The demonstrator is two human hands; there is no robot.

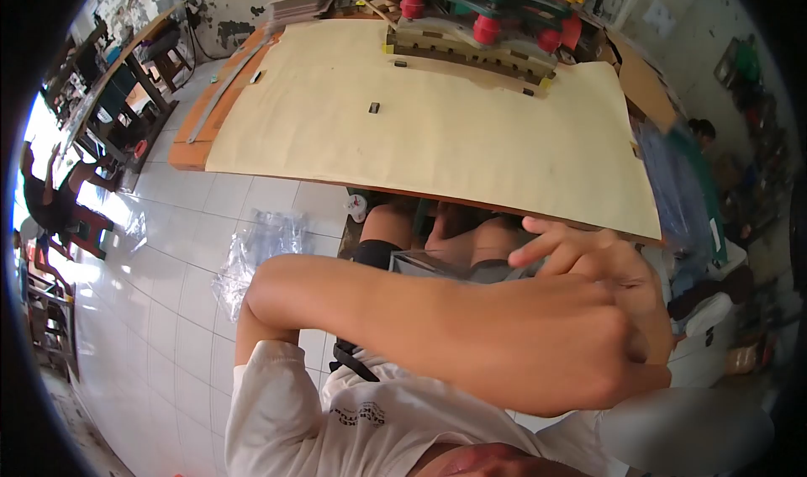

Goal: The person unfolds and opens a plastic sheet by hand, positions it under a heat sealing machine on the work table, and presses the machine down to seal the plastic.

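My left forearm crosses in front of my chest. At its end my left hand (pixel 588 347) is closed, its back toward the camera and its fingers curled out of sight against my right hand. Whatever it grips, if anything, is hidden. Just beyond it, my right hand (pixel 593 254) has its fingers loosely bent and apart, pointing left, with nothing visible in them. Both hands are near the front right edge of the table (pixel 437 132). Below, on my lap, lies a grey, shiny, see-through piece (pixel 429 264), partly covered by my forearm.
Beige paper covers the tabletop. At its back stands a machine (pixel 479 44) with red knobs. Small dark blocks (pixel 374 107) and a metal ruler (pixel 223 94) lie on the table. Clear plastic (pixel 273 237) is on the tiled floor. Another person (pixel 55 191) sits at far left.
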